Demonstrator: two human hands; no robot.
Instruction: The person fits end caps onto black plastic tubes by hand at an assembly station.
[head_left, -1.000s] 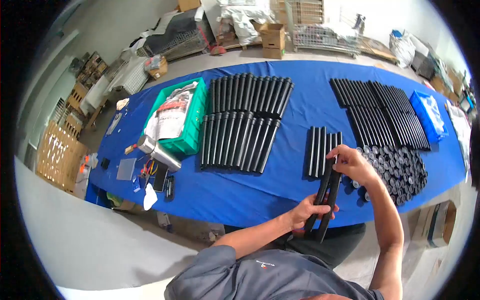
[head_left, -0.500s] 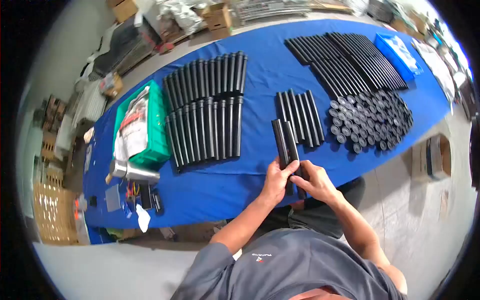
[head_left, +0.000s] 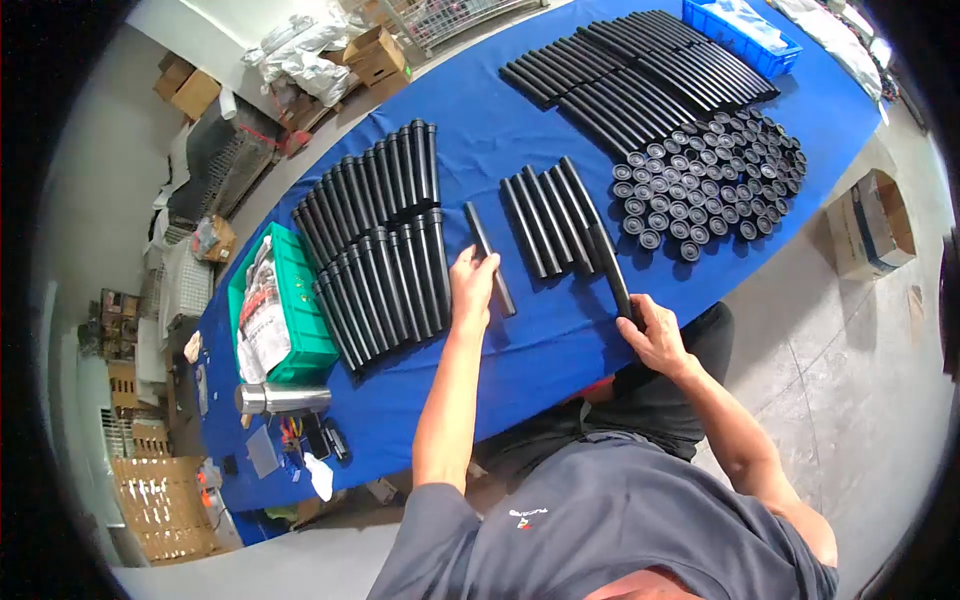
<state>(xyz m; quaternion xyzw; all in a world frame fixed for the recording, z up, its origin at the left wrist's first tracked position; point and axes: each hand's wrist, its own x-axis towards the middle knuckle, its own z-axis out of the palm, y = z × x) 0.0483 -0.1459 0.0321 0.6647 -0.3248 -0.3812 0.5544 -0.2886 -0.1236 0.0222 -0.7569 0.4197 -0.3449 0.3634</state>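
My left hand (head_left: 473, 288) grips one black tube (head_left: 504, 292) near its middle, just right of two rows of capped black tubes (head_left: 405, 275). In my right hand (head_left: 655, 337) is the lower end of another black tube (head_left: 611, 272), its far end against a small group of bare black tubes (head_left: 550, 225). That group lies on the blue cloth between my two hands. Beyond my right hand a pile of round black caps (head_left: 700, 185) is spread out.
Long rows of black tubes (head_left: 640, 70) lie at the back beside a blue bin (head_left: 775, 62). A green crate (head_left: 305, 320) with paper, a metal flask (head_left: 285, 399) and small tools (head_left: 293, 437) sit at left. A cardboard box (head_left: 870, 225) stands on the floor at right.
My hands have parted: before, they were together on two black tubes in front of me. The left has moved left with one, while the right has the other beside the small group. The view has shifted.
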